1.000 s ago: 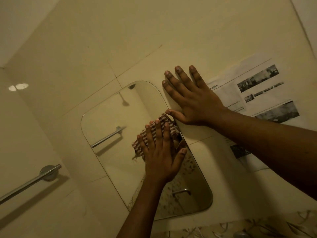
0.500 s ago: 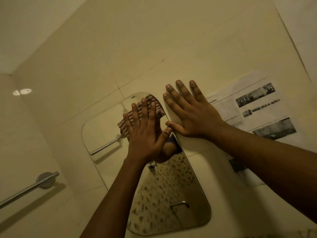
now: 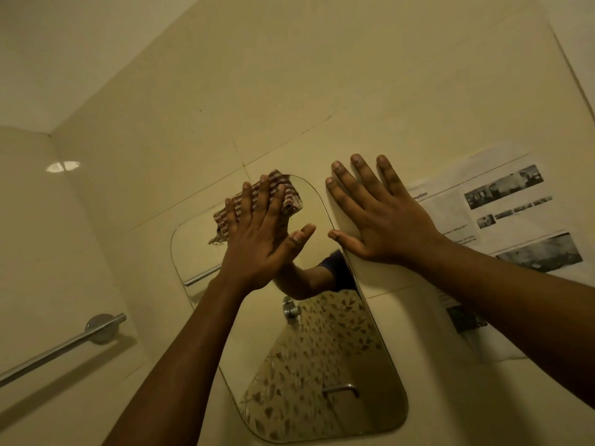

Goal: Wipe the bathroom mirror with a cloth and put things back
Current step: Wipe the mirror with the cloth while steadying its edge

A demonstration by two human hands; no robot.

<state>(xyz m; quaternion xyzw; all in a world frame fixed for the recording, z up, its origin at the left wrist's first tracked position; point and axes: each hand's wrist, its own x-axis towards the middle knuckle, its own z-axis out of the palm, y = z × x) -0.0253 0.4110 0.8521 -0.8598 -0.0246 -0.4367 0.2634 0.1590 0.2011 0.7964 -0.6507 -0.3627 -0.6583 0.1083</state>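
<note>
a chrome towel bar point(image 3: 64, 346) is fixed to the left wall. the left hand point(image 3: 257, 243), fingers straight and slightly apart, presses a striped cloth point(image 3: 292, 198) flat against the upper edge of the wall mirror point(image 3: 338, 365). just right of the mirror, the right hand point(image 3: 383, 223) lies flat on the tiled wall point(image 3: 289, 91) with fingers spread wide, holding nothing, beside a printed sheet point(image 3: 502, 217).

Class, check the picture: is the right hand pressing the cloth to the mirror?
No: the left hand presses the cloth to the mirror, while the right hand lies flat on the wall.
</note>
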